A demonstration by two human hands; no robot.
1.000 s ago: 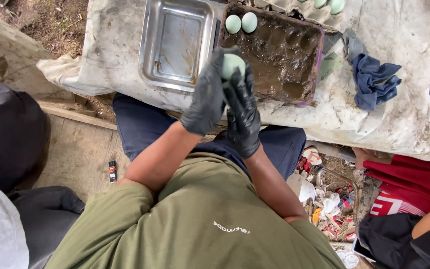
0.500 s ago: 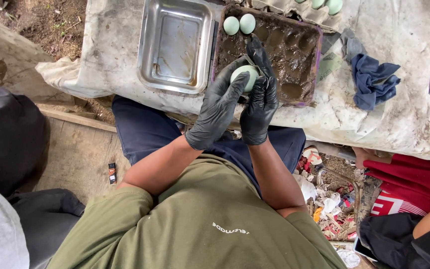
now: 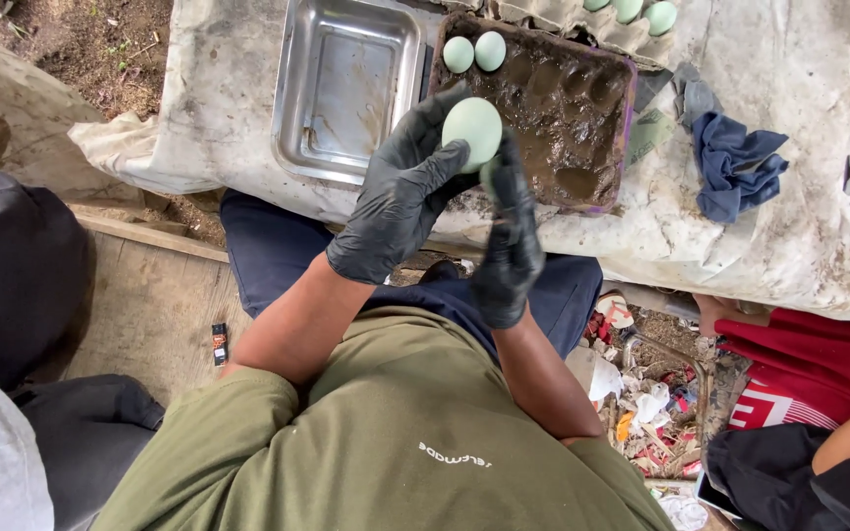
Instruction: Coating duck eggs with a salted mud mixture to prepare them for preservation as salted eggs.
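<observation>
Mud-caked tray [image 3: 582, 192] holds two pale green eggs [image 3: 474, 51] at its far corner; the steel pan [image 3: 292, 118] beside it holds nothing. Left hand [image 3: 400, 197] grips another egg [image 3: 472, 131]; right hand [image 3: 509, 246] pinches its underside. Carton eggs [image 3: 632, 10] are cut off.

Pan [image 3: 346, 88] left of egg tray [image 3: 553, 108]

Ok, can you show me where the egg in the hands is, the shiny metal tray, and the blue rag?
Egg [image 3: 472, 131], head view, middle of the pale green shell.
Metal tray [image 3: 346, 84], head view, its bare flat bottom.
Blue rag [image 3: 735, 162], head view, centre of the crumpled cloth.
</observation>
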